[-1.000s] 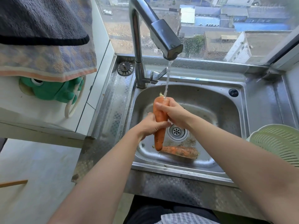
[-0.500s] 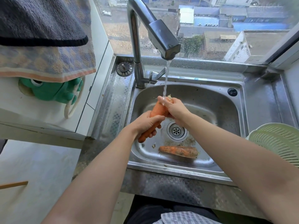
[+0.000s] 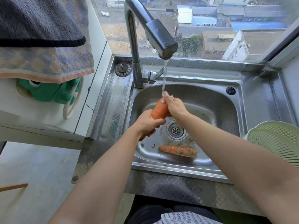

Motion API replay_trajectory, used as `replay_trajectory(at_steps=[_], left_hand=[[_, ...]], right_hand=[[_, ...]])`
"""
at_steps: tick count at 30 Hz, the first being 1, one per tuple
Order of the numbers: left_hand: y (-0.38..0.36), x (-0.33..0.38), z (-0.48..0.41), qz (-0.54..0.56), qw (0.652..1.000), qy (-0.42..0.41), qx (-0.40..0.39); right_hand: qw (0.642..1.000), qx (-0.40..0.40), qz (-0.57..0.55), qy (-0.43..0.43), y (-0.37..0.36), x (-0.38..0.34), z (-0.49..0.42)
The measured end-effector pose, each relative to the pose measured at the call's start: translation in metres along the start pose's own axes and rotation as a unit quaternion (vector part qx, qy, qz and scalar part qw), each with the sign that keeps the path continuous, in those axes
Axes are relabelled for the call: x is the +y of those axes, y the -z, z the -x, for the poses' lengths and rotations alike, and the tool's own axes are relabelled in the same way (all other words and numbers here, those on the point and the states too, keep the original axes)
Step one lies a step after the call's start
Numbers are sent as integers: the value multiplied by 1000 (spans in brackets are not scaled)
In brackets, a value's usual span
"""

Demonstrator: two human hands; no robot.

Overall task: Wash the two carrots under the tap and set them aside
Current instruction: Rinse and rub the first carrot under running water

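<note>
Orange and wet, the thick carrot [image 3: 159, 110] was held tilted above the stainless-steel sink basin [image 3: 210, 97], with its stubby top end raised into the thin stream of water [image 3: 164, 78] that fell from the angular chrome tap [image 3: 153, 33]. The left hand [image 3: 148, 122] was curled round its lower, narrower half, and only a little of the tip showed beneath the fingers. The right hand [image 3: 175, 107] was closed round its top end, where the water struck the fingers.

The second carrot [image 3: 178, 151], orange and speckled with dark soil, lay flat on the basin floor near the front wall. It was just in front of the round metal drain [image 3: 175, 130] and apart from both hands, with grit scattered beside it.

A round metal strainer plug [image 3: 123, 69] sat on the patterned steel bench [image 3: 113, 102] just left of the tap's base. At the right edge a pale green perforated plastic colander [image 3: 278, 139] rested beside the basin.

To the left, a dark grey fleece towel [image 3: 40, 21] and a checked towel with a pink border [image 3: 45, 62] hung over a green frog-shaped plastic holder [image 3: 48, 92] on a white cabinet. Behind the tap, the window [image 3: 210, 21] showed rooftops far below.
</note>
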State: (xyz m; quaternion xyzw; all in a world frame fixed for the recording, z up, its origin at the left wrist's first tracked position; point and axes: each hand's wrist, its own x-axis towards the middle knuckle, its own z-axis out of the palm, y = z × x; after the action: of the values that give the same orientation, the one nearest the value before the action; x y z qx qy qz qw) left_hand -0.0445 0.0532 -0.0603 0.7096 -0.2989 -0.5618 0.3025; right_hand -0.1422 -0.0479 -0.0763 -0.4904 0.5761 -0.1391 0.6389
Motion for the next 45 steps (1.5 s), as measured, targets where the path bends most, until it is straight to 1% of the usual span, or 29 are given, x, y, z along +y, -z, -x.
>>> replay_trajectory(at_steps=[1, 4, 5, 8, 9, 10, 12, 13, 14, 17, 18, 22, 23, 24, 27, 28, 29, 31, 32, 33, 36, 37, 40, 41, 43, 45], left_hand=[[0, 0, -1, -7, 1000, 1, 6], [2, -4, -3, -17, 1000, 1, 25], [2, -5, -4, -19, 999, 0, 28], [-2, -3, -4, -33, 999, -4, 27], [-3, -2, -5, -41, 999, -5, 28], [-3, -1, -5, -47, 998, -5, 33], [0, -3, -5, -45, 998, -5, 43], [1, -4, -6, -43, 998, -6, 43], [2, -4, -6, -41, 998, -5, 40], [0, -1, -4, -37, 999, -6, 24], [-1, 0, -5, -36, 999, -6, 23], [2, 0, -3, -4, 1000, 10, 28], [3, 0, -3, 1, 1000, 13, 25], [3, 1, -2, 3, 1000, 15, 20], [-1, 6, -1, 1, 1000, 18, 12], [-2, 6, -1, 3, 1000, 20, 16], [-1, 7, 0, 8, 1000, 21, 21], [2, 6, 0, 14, 999, 25, 27], [4, 5, 0, 14, 999, 28, 25], [4, 6, 0, 12, 999, 28, 21], [0, 8, 0, 3, 1000, 24, 10], [-1, 9, 0, 4, 1000, 25, 13], [3, 6, -1, 6, 999, 34, 21], [5, 6, -1, 1, 999, 39, 17], [5, 6, -2, -6, 999, 45, 8], [2, 9, -2, 1, 999, 40, 7]], right_hand=[[1000, -13, -13, -1, 1, 1, 0], [994, -95, -48, 5, 4, 7, 1], [995, -94, -37, 13, 4, 8, 2], [1000, -3, -12, 20, 0, 8, -1], [1000, 5, -16, 15, 0, 7, -1], [999, -12, -31, 14, 1, 7, -1], [995, -83, -53, 18, 5, 9, 3], [993, -104, -51, 24, 7, 10, 4], [994, -98, -35, 33, 7, 11, 2], [999, -1, -5, 37, 4, 3, 4], [999, -5, -13, 30, 5, 3, 2], [987, -141, -59, 38, 14, 13, 4], [986, -147, -60, 43, 14, 16, 2], [988, -135, -51, 49, 11, 15, 3], [997, -30, -30, 58, -2, 5, 8], [998, -25, -36, 52, -2, 3, 7], [996, -46, -50, 51, 0, 4, 5], [989, -122, -69, 48, 5, 5, 8], [987, -137, -63, 50, 6, 6, 8], [989, -126, -56, 58, 5, 6, 6], [997, -24, -51, 47, -2, -2, 4], [997, -23, -57, 38, -1, -2, 1], [988, -124, -85, 36, 9, 5, -2], [986, -147, -76, 37, 12, 8, -3], [987, -141, -59, 53, 11, 7, -3], [996, -64, -48, 51, 3, 2, 1]])
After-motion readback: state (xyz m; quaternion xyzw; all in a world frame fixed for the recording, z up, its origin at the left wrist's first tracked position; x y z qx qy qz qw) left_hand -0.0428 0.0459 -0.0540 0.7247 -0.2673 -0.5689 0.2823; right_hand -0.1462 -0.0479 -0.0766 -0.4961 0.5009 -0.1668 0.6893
